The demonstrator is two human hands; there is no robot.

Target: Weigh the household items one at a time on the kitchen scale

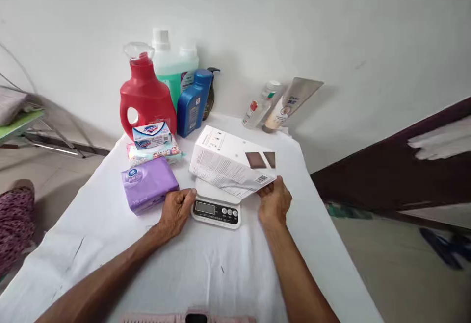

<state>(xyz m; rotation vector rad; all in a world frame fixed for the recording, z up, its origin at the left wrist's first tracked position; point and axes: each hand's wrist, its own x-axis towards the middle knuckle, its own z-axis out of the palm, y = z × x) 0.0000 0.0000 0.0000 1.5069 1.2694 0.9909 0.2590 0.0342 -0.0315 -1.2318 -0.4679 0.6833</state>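
Below a pale wall (312,19), a white-covered desk (165,279) is seen, with a red bottle (149,97) stood at its back left. Near the desk's middle, a long white printed box (230,163) is tilted, right of a purple pack (150,186). Beneath the box, a kitchen scale (216,217) is partly covered. The box's near right corner is held by the right hand (275,200). The left hand (176,211) is loosely curled at the scale's left edge; whether that is gripped cannot be told. The carton is judged stiff, smooth, dentable and probably light, best grasped across opposite long sides.
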